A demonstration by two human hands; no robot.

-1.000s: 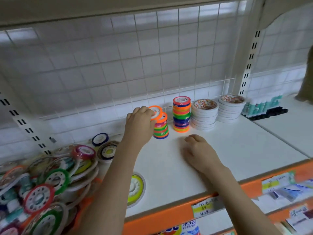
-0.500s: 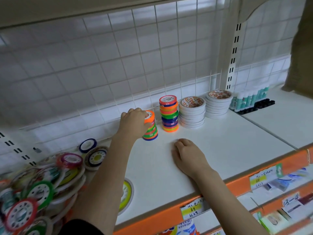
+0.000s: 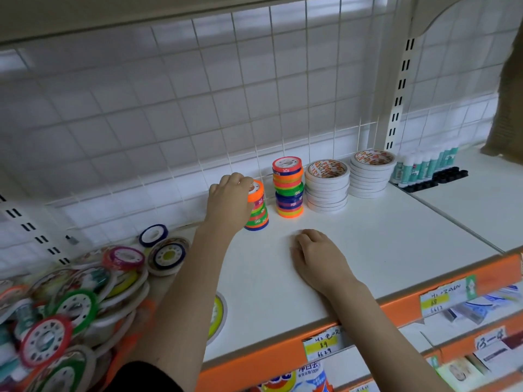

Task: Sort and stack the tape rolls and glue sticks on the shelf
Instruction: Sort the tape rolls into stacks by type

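My left hand [image 3: 229, 202] grips an orange tape roll [image 3: 256, 190] on top of a short stack of coloured rolls [image 3: 258, 215] at the back of the white shelf [image 3: 382, 244]. The roll sits tilted on the stack. Right of it stands a taller stack of coloured rolls [image 3: 287, 186], then two stacks of white tape rolls [image 3: 327, 185] [image 3: 369, 174]. Glue sticks [image 3: 424, 166] stand in a row further right. My right hand [image 3: 318, 257] rests knuckles-up on the shelf, fingers loosely curled, holding nothing.
A loose heap of mixed tape rolls [image 3: 70, 301] fills the shelf's left end. A blue roll [image 3: 153, 234] and a wide flat roll [image 3: 168, 254] lie beside it, and a yellow-green roll [image 3: 216, 315] lies near the orange front edge [image 3: 283, 352]. A wire grid [image 3: 198, 108] backs the shelf.
My left hand has lowered the orange roll onto the short stack. My right hand has stayed in place on the shelf. The camera has shifted a little.
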